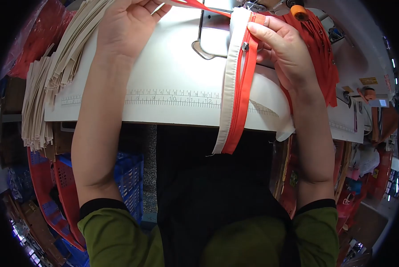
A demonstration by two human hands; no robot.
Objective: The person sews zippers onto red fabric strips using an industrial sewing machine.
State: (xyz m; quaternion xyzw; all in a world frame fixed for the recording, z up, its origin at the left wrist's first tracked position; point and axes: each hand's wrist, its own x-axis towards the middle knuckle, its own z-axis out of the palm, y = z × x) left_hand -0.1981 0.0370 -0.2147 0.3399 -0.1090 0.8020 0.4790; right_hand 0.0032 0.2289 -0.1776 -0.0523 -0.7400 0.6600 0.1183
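Observation:
A red zipper [240, 95] with a metal slider [245, 46] hangs over the front edge of the machine table. A beige fabric strip [228, 89] runs along its left side, with loose threads at the lower end. My right hand [288, 46] pinches the zipper's upper part between thumb and fingers, close to the sewing machine's metal plate [212, 33]. At the top left, my left hand [130, 26] is closed on a narrow red strip [195, 4] stretched toward the zipper's top. Its fingertips are partly cut off by the view's edge.
A bundle of beige strips [52, 84] hangs off the table's left side. More red zippers [317, 49] lie piled behind my right hand. A printed ruler [172, 99] crosses the white table [164, 73]. Blue [130, 178] and red crates [46, 191] stand below.

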